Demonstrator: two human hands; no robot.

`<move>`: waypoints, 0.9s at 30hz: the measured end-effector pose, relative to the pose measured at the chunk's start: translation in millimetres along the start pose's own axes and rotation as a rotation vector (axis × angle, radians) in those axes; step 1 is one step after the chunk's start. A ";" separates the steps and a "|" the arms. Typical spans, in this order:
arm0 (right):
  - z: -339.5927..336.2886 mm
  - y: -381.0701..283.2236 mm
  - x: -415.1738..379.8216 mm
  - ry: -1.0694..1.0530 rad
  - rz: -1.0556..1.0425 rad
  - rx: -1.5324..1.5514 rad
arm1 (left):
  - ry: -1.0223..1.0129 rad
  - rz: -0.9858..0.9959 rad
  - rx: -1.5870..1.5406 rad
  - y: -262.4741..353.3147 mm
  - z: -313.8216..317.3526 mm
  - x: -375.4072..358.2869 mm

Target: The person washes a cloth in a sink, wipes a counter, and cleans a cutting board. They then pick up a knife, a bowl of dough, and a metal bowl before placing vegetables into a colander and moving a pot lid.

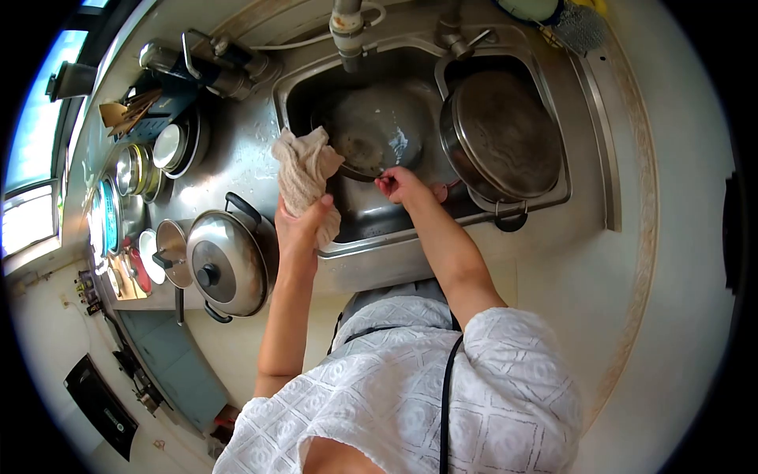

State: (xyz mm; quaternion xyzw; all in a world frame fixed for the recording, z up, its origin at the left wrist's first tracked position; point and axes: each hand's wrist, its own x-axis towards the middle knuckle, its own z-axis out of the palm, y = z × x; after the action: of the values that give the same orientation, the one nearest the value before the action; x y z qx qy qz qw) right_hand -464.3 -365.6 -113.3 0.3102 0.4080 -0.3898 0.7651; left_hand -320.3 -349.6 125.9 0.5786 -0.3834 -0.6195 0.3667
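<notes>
On the shiny metal worktop point(225, 170), left of the inset sink point(363, 242): a lidded pot point(237, 272) upright near the front edge, a saucepan point(174, 272) just beside it, then a white dish point(150, 258) and a wooden board point(125, 287); farther back, stacked bowls point(178, 148) near a blue holder point(155, 125) of wooden utensils point(128, 117).

My white patterned fabric shirt point(410, 379) carries a tone-on-tone lattice of diamonds with swirls inside, and the thin cord point(447, 403) down it is black. By the left edge of the silvery steel sink point(355, 246), the crumpled cloth point(302, 174) is plain beige; the round metal pan point(371, 126) is grey, streaked whitish. Toward the sink's right edge, the large metal pan point(513, 134) shows mottled brownish grey inside a silver side.
</notes>
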 end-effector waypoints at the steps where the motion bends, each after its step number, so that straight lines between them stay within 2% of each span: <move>1: -3.2 0.3 5.1 -0.004 0.000 0.006 | -0.004 0.040 0.006 0.7 0.6 -0.9; 4: -8.3 4.6 1.0 -0.097 0.117 0.107 | -0.016 0.042 -0.012 8.2 3.5 -6.1; 6: -3.9 7.9 -16.9 -0.392 0.390 0.290 | -0.030 0.008 -0.035 13.9 7.0 -9.3; 8: 3.1 21.6 -23.4 -0.415 0.332 0.352 | -0.038 0.023 -0.035 17.4 9.0 -11.5; 10: 8.5 31.6 -26.5 -0.496 0.417 0.368 | -0.065 0.055 -0.017 16.9 8.8 -12.4; 12: 11.4 42.5 -21.8 -0.515 0.402 0.345 | -0.098 0.091 -0.002 19.0 11.5 -13.3; 15: 15.8 59.0 -19.6 -0.703 0.579 0.326 | -0.119 0.121 -0.003 24.9 17.4 -19.1; 18: 19.5 76.0 -10.2 -0.744 0.458 0.311 | -0.142 0.139 -0.013 26.6 20.4 -21.3; 19: 19.2 78.3 -9.7 -0.811 0.508 0.375 | -0.152 0.167 0.007 26.3 21.2 -20.9; 27: 17.7 82.5 -18.1 -0.704 0.504 0.331 | -0.193 0.197 0.020 30.9 26.4 -24.2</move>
State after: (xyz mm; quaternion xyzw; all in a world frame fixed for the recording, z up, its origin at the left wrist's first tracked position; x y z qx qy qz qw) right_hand -394.0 -331.9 -76.3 0.3665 -0.0324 -0.3331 0.8681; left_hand -344.8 -340.0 165.1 0.4797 -0.4779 -0.6293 0.3814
